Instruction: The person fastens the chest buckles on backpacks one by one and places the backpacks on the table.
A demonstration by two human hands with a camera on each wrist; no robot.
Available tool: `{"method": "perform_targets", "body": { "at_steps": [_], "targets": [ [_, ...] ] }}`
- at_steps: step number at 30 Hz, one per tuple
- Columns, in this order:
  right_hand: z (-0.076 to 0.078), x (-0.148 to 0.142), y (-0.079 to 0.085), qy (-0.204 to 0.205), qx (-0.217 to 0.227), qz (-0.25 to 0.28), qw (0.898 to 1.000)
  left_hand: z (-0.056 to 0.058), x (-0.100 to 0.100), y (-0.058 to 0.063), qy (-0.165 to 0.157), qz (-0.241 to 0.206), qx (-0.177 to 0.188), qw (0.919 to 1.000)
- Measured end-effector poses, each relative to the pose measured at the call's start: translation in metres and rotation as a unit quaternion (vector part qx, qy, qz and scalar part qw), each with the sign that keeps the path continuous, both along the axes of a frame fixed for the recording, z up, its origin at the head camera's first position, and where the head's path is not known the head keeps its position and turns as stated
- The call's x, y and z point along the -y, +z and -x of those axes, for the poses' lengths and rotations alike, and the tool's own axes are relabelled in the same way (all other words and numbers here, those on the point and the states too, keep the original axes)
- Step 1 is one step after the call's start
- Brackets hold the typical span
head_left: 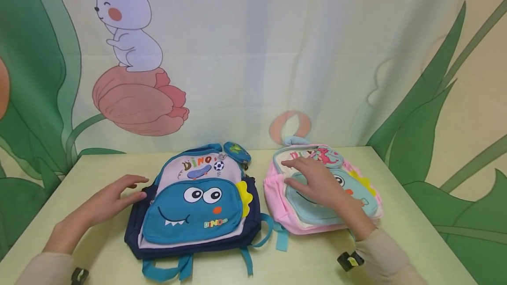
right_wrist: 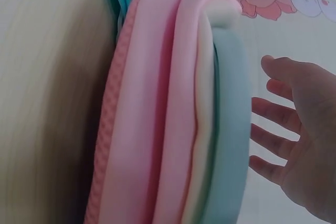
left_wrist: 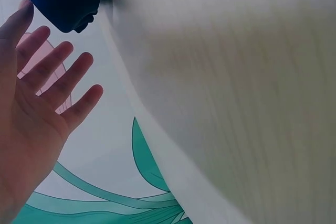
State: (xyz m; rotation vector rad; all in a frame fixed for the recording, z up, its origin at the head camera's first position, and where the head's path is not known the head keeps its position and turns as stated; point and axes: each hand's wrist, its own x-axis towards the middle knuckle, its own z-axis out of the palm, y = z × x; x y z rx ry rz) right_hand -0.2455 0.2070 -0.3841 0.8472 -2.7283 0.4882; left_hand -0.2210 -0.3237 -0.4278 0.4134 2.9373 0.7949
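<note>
A navy and teal dinosaur backpack (head_left: 190,214) lies front side up on the table, a round teal charm (head_left: 237,152) at its top right. At its left edge is my left hand (head_left: 115,197), fingers loosely extended and thumb close to the side; the left wrist view shows the fingers (left_wrist: 79,82) spread and holding nothing. A smaller pink and mint dinosaur backpack (head_left: 277,201) lies to the right, with a pink round charm (head_left: 329,156). Over its front hovers my right hand (head_left: 317,184), hiding part of the printed face. In the right wrist view that hand's relaxed fingers (right_wrist: 273,111) hold nothing.
Both bags rest on a pale yellow table (head_left: 107,254). Teal straps (head_left: 164,271) stick out from under the navy bag toward the front edge. A printed curtain (head_left: 222,78) with a rabbit, flower and leaves hangs right behind the table.
</note>
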Motion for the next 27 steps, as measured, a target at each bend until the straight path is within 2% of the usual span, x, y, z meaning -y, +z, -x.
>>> {"method": "perform_targets", "body": {
  "at_steps": [4, 10, 16, 27],
  "targets": [
    [0.001, 0.009, -0.002, 0.004, 0.019, -0.009, 1.0, 0.0, -0.001, 0.001, 0.001, 0.006, 0.008, 1.0],
    [-0.001, 0.021, 0.0, 0.015, 0.024, -0.019, 0.999, 0.0, -0.002, 0.002, -0.002, 0.004, 0.017, 0.9999],
    [-0.001, 0.032, 0.0, 0.016, 0.055, -0.023, 0.998, 0.001, -0.003, 0.002, -0.007, 0.002, 0.018, 0.9998],
    [-0.002, 0.057, -0.005, 0.03, 0.079, -0.045, 0.995, 0.001, 0.002, -0.007, -0.009, -0.014, 0.041, 0.999]
  ]
}}
